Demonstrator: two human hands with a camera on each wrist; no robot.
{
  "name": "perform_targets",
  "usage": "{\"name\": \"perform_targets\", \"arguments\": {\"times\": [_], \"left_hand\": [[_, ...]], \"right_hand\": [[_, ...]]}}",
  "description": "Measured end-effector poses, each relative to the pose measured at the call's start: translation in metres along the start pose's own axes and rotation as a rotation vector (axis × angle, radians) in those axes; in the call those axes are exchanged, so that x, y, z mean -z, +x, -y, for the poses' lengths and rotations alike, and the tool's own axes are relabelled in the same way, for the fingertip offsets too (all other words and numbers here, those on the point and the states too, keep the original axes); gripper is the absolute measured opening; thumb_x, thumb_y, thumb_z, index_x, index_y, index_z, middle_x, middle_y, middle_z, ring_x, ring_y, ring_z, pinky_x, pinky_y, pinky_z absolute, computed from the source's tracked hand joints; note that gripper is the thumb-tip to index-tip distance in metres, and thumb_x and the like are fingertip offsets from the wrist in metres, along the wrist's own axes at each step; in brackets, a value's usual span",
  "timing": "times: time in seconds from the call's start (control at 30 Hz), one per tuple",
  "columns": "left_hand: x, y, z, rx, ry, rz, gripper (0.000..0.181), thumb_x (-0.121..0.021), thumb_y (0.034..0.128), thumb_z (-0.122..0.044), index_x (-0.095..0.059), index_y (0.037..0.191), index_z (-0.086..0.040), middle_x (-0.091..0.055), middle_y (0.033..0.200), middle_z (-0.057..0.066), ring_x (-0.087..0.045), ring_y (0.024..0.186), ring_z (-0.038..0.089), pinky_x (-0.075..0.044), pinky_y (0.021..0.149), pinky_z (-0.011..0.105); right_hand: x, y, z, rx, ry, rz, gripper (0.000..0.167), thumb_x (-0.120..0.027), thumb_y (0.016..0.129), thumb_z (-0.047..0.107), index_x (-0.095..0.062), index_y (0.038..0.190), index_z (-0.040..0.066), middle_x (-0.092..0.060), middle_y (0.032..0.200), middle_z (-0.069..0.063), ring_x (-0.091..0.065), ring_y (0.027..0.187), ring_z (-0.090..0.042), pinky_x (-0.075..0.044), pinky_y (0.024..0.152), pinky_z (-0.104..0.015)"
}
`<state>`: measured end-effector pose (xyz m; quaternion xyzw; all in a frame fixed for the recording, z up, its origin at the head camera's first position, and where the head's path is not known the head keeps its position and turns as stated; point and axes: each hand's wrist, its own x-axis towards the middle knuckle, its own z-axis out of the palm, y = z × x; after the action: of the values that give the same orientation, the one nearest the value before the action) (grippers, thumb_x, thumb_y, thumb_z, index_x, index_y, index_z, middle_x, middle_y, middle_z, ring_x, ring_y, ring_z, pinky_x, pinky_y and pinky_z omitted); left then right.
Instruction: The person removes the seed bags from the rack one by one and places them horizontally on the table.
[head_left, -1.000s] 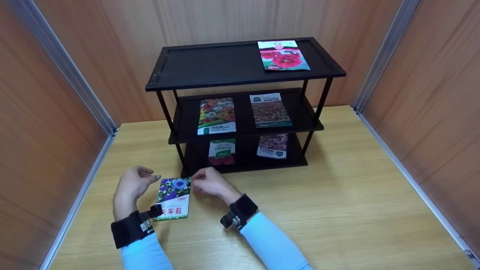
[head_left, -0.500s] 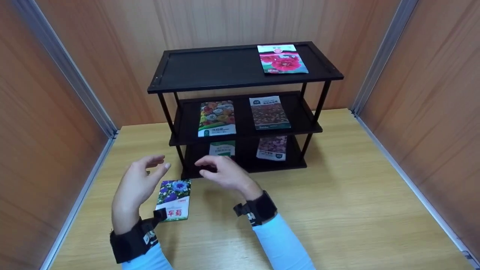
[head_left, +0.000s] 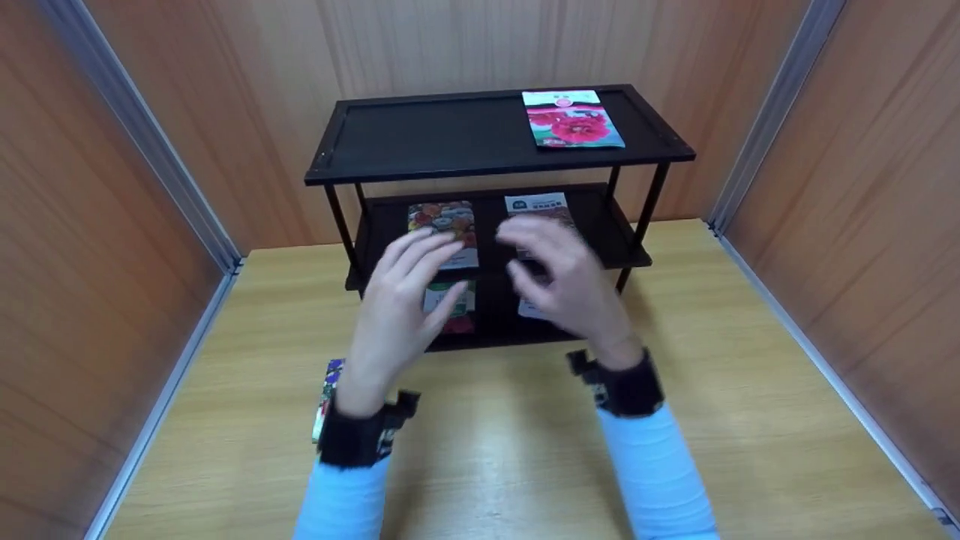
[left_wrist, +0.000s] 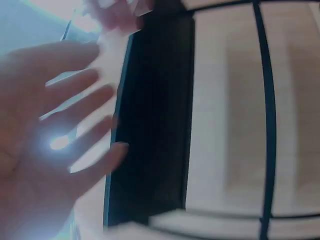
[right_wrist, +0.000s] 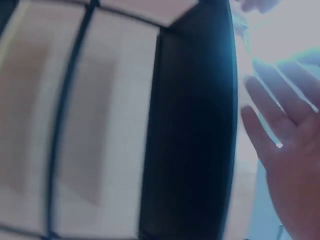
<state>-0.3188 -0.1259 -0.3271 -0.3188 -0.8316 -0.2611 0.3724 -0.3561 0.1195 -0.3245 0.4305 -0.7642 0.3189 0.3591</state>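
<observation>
Both hands are raised in the air before a black three-tier shelf (head_left: pixel 420 142), holding nothing. My left hand (head_left: pixel 397 307) has its fingers spread and loosely bent, in front of the shelf's lower left part. Across from it, my right hand (head_left: pixel 566 281) is blurred, fingers relaxed, partly covering the middle tier's right packet (head_left: pixel 538 202). A flower packet (head_left: pixel 442 214) with mixed blooms lies on that tier's left side. On the table, a blue-flower packet (head_left: pixel 328 390) is mostly hidden behind the left wrist. In the wrist views the left palm (left_wrist: pixel 30 125) and right palm (right_wrist: pixel 297 145) hold nothing.
A pink-flower packet (head_left: pixel 574 124) lies on the top tier at right. The bottom tier bears a green-and-white packet (head_left: pixel 460 322) and another packet (head_left: pixel 529 310), both partly hidden. Wood-grain walls (head_left: pixel 847 150) enclose the wooden table (head_left: pixel 750 390) at the back and sides.
From either side of the blue-flower packet, both hands have risen and moved right and forward, in front of the shelf. The packet stays on the table, free of both hands.
</observation>
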Motion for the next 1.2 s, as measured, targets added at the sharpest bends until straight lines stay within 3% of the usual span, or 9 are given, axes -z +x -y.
{"name": "perform_targets", "arguments": {"times": [0.13, 0.33, 0.5, 0.6, 0.73, 0.83, 1.0, 1.2], "left_hand": [[-0.021, 0.041, -0.002, -0.106, 0.132, 0.034, 0.056, -0.071, 0.0988, -0.036, -0.057, 0.145, -0.009, -0.052, 0.152, 0.010, -0.037, 0.147, 0.030, -0.025, 0.123, 0.045], [-0.046, 0.088, -0.007, -0.143, 0.310, 0.167, 0.070, -0.050, 0.1052, -0.054, -0.036, 0.160, -0.012, -0.031, 0.167, 0.008, -0.018, 0.156, 0.028, -0.008, 0.128, 0.046], [-0.054, 0.118, -0.018, -0.106, 0.377, 0.252, 0.071, -0.046, 0.1058, -0.056, -0.033, 0.162, -0.014, -0.028, 0.168, 0.006, -0.014, 0.157, 0.026, -0.002, 0.128, 0.044], [-0.058, 0.137, -0.025, -0.044, 0.411, 0.346, 0.072, -0.047, 0.1051, -0.056, -0.031, 0.163, -0.015, -0.027, 0.168, 0.006, -0.016, 0.157, 0.025, -0.002, 0.128, 0.043], [-0.064, 0.162, -0.029, 0.048, 0.424, 0.477, 0.074, -0.047, 0.1050, -0.056, -0.027, 0.164, -0.016, -0.024, 0.169, 0.005, -0.016, 0.157, 0.025, -0.007, 0.128, 0.041], [-0.069, 0.173, -0.029, 0.090, 0.417, 0.545, 0.077, -0.045, 0.1055, -0.056, -0.021, 0.165, -0.014, -0.020, 0.170, 0.005, -0.014, 0.157, 0.024, -0.006, 0.128, 0.038], [-0.075, 0.181, -0.029, 0.117, 0.395, 0.594, 0.084, -0.044, 0.1049, -0.059, -0.012, 0.166, -0.010, -0.017, 0.171, 0.007, -0.012, 0.158, 0.021, -0.001, 0.127, 0.034], [-0.076, 0.182, -0.033, 0.115, 0.420, 0.606, 0.074, -0.031, 0.1089, -0.056, -0.022, 0.164, -0.007, -0.027, 0.168, 0.007, -0.020, 0.156, 0.018, -0.006, 0.127, 0.034]], "right_hand": [[0.032, 0.017, -0.023, 0.000, -0.183, -0.071, 0.049, -0.072, 0.093, 0.011, -0.060, 0.139, 0.003, -0.057, 0.144, -0.015, -0.050, 0.136, -0.031, -0.036, 0.118, -0.046], [0.077, 0.028, -0.054, -0.174, -0.383, 0.016, 0.074, -0.072, 0.095, 0.039, -0.042, 0.156, 0.009, -0.039, 0.161, -0.012, -0.030, 0.151, -0.029, -0.021, 0.125, -0.047], [0.095, 0.035, -0.069, -0.334, -0.416, 0.124, 0.090, -0.064, 0.093, 0.064, -0.031, 0.163, 0.019, -0.028, 0.168, -0.009, -0.014, 0.157, -0.025, -0.013, 0.126, -0.050], [0.101, 0.042, -0.076, -0.408, -0.408, 0.197, 0.095, -0.061, 0.091, 0.071, -0.026, 0.164, 0.022, -0.021, 0.170, -0.005, -0.008, 0.158, -0.023, -0.012, 0.126, -0.053], [0.104, 0.051, -0.082, -0.453, -0.422, 0.277, 0.097, -0.058, 0.091, 0.074, -0.025, 0.165, 0.021, -0.020, 0.171, -0.006, -0.010, 0.158, -0.025, -0.010, 0.127, -0.049], [0.104, 0.056, -0.085, -0.462, -0.441, 0.324, 0.094, -0.054, 0.093, 0.074, -0.028, 0.164, 0.016, -0.024, 0.169, -0.010, -0.015, 0.157, -0.027, -0.007, 0.128, -0.044], [0.102, 0.058, -0.085, -0.468, -0.475, 0.382, 0.085, -0.043, 0.101, 0.069, -0.033, 0.161, 0.010, -0.030, 0.166, -0.013, -0.020, 0.156, -0.029, -0.010, 0.128, -0.044], [0.103, 0.059, -0.082, -0.431, -0.471, 0.381, 0.072, -0.040, 0.107, 0.058, -0.048, 0.153, 0.004, -0.044, 0.158, -0.018, -0.032, 0.151, -0.033, -0.012, 0.127, -0.045]]}}
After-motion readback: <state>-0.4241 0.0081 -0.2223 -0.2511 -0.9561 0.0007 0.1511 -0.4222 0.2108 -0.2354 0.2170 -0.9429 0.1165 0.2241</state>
